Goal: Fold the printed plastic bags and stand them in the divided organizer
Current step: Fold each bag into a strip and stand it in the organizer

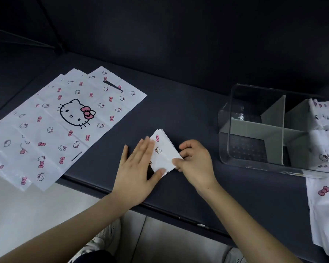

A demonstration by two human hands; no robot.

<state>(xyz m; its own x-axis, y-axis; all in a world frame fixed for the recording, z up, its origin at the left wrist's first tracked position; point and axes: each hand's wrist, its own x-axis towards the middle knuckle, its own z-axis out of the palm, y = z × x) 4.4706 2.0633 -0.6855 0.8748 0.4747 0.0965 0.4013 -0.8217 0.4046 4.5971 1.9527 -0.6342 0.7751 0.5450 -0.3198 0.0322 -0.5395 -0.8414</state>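
A small folded white bag (162, 151) with pink bows lies on the dark surface in front of me. My left hand (139, 173) lies flat on its left side with straight fingers, the thumb under its lower edge. My right hand (195, 161) pinches the bag's right corner with curled fingers. A stack of unfolded printed bags (65, 122) lies flat at the left. The clear organizer (254, 130) with grey dividers stands at the right; several folded bags (327, 130) stand in its right compartments.
The dark cushioned surface (188, 103) ends in a front edge near my wrists, with pale floor and my shoes below. More printed bags (325, 205) hang over that edge at the far right. A dark backrest rises behind.
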